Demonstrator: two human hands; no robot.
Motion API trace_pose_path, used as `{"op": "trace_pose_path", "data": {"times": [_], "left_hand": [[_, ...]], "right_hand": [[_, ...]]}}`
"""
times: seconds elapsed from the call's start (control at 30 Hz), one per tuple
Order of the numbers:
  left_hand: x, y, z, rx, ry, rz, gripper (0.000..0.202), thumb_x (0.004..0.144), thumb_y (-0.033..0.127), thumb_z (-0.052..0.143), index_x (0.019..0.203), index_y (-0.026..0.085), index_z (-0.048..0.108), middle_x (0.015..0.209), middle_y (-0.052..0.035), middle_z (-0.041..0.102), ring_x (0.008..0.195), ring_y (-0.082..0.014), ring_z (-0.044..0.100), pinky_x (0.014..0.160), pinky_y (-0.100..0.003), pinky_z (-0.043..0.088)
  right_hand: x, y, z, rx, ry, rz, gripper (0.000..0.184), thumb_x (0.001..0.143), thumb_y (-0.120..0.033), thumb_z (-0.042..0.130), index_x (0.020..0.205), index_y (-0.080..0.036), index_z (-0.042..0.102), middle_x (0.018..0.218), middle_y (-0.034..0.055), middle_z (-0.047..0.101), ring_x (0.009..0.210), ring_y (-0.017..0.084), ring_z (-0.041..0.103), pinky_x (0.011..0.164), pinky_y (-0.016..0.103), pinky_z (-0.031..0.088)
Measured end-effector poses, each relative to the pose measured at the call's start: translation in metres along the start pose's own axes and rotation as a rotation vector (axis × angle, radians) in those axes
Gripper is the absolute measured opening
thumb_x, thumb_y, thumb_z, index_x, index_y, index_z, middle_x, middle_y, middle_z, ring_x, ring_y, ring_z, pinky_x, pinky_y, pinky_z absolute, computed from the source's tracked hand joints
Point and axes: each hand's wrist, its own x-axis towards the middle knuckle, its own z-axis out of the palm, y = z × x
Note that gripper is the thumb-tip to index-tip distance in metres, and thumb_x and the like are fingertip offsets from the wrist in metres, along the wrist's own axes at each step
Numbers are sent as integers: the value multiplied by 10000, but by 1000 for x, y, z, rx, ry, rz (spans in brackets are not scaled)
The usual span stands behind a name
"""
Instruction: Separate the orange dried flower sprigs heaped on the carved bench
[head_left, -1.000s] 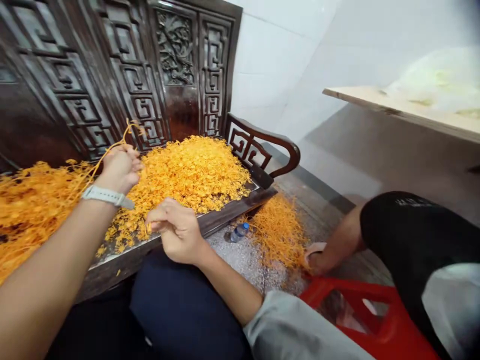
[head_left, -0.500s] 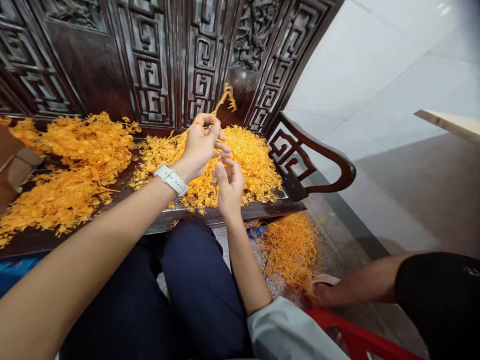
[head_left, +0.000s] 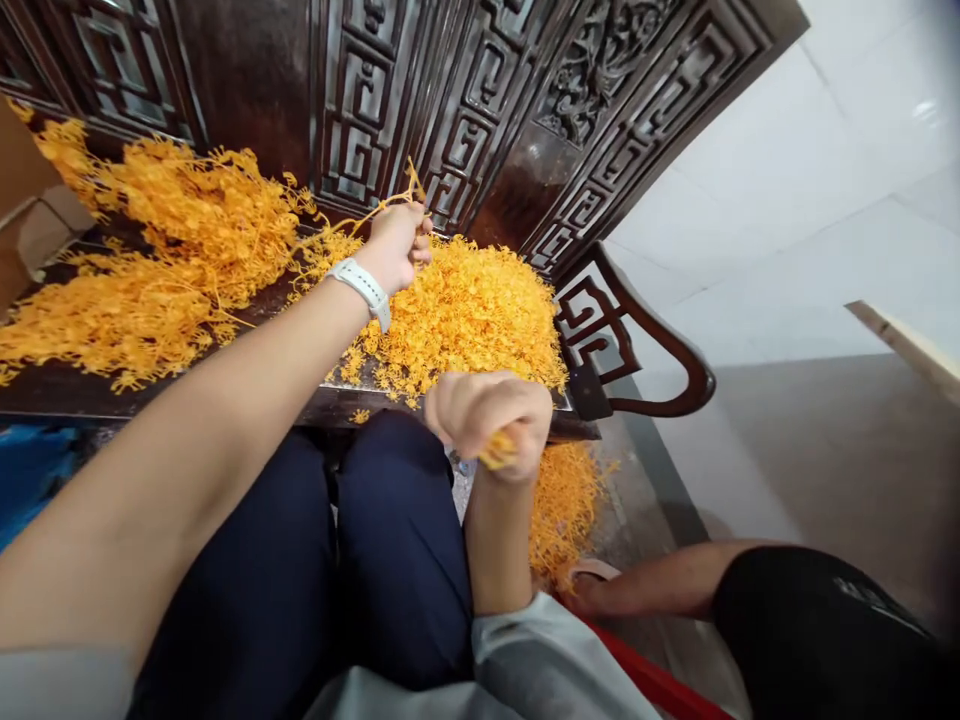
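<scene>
My left grip, the left hand [head_left: 401, 240], is closed on an orange stem [head_left: 415, 182], its tip poking up past the fingers and the rest trailing left. My right grip, the right hand [head_left: 491, 425], is curled into a fist around some orange bits [head_left: 500, 450] and hangs just in front of the bench's front edge; motion blurs it, so I can't tell how much it holds.

Beneath and beyond my hands, a heap of loose florets [head_left: 487, 310] covers the right end of the bench [head_left: 60, 395], up near the armrest [head_left: 652, 312]. Toward the left end lie bushy sprays [head_left: 187, 220]. Off the right end, a tangle of thin orange stalks [head_left: 562, 510] sits on the floor [head_left: 686, 650], beside another person's foot [head_left: 589, 597].

I'd judge the work well along: the right-hand heap looks done, while the sprays at left look whole and remain.
</scene>
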Motion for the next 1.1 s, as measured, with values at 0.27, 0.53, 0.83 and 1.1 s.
{"op": "trace_pose_path", "data": {"times": [0.27, 0.53, 0.83, 1.1], "left_hand": [[-28, 8, 5, -199, -333, -160, 203, 1085, 161, 457, 897, 201, 518, 564, 76, 403, 342, -19, 218, 378, -160, 122], [0, -14, -3, -130, -324, -197, 151, 1003, 121, 506, 906, 230, 542, 506, 84, 374, 331, -63, 267, 371, -174, 167], [17, 1, -31, -50, -218, -155, 175, 1006, 151, 547, 854, 227, 503, 526, 77, 403, 341, -50, 213, 378, -195, 135], [-9, -23, -24, 189, -582, -179, 125, 995, 280, 629, 916, 196, 676, 893, -79, 770, 716, -170, 698, 631, -269, 540]], "right_hand": [[-7, 58, -29, 356, 754, 713, 493, 998, -665, 596, 991, -192, 738, 633, -48, 447, 523, 95, 297, 478, 225, 300], [-3, 32, 10, -83, 452, 623, 361, 977, -525, 731, 802, -246, 583, 599, -72, 420, 504, 88, 307, 499, 240, 308], [-19, 3, -17, 911, -142, 111, 215, 1015, -283, 703, 806, -286, 753, 646, -34, 602, 504, 81, 472, 487, 200, 416], [-22, 56, -34, 480, 889, 826, 248, 1019, -433, 602, 1008, -193, 665, 766, -12, 563, 603, 95, 465, 548, 214, 416]]}}
